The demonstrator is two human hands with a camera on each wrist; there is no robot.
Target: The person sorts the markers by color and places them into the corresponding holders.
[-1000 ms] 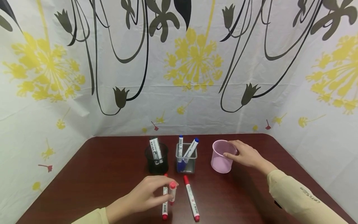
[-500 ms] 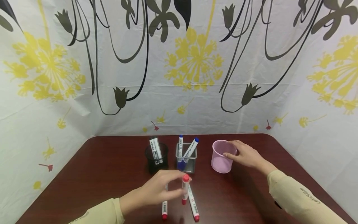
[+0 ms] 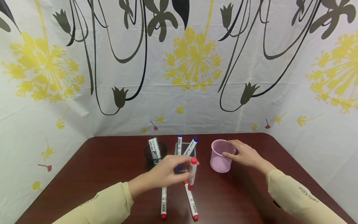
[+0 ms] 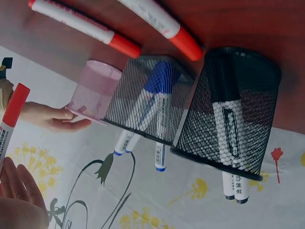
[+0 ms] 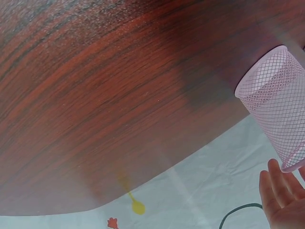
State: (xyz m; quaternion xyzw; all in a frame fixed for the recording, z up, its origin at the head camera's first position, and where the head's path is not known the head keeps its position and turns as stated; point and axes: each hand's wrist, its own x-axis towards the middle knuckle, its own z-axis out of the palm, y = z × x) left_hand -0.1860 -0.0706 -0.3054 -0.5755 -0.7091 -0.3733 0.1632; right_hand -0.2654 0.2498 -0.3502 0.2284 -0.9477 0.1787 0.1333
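Observation:
My left hand (image 3: 170, 171) pinches a red-capped whiteboard marker (image 3: 193, 170) between thumb and fingers, upright above the table. In the left wrist view the same marker (image 4: 13, 112) shows at the left edge. My right hand (image 3: 244, 154) grips the rim of a pink mesh pen cup (image 3: 220, 162), thumb inside and fingers behind. The right wrist view shows the pink cup's mesh wall (image 5: 276, 105) with fingers at its rim. On the table below my left hand lie two more red markers, one left (image 3: 163, 203) and one right (image 3: 191, 202).
A black round mesh cup (image 4: 190, 138) holds black markers (image 3: 154, 149). Beside it, a grey square mesh cup (image 4: 136, 102) holds blue markers (image 3: 191, 146). The dark red-brown table (image 3: 112, 165) ends at a white patterned curtain (image 3: 134, 121).
My left hand has carried the red marker right and away from me, from above the left marker to near the pink cup. My right hand stays on the cup.

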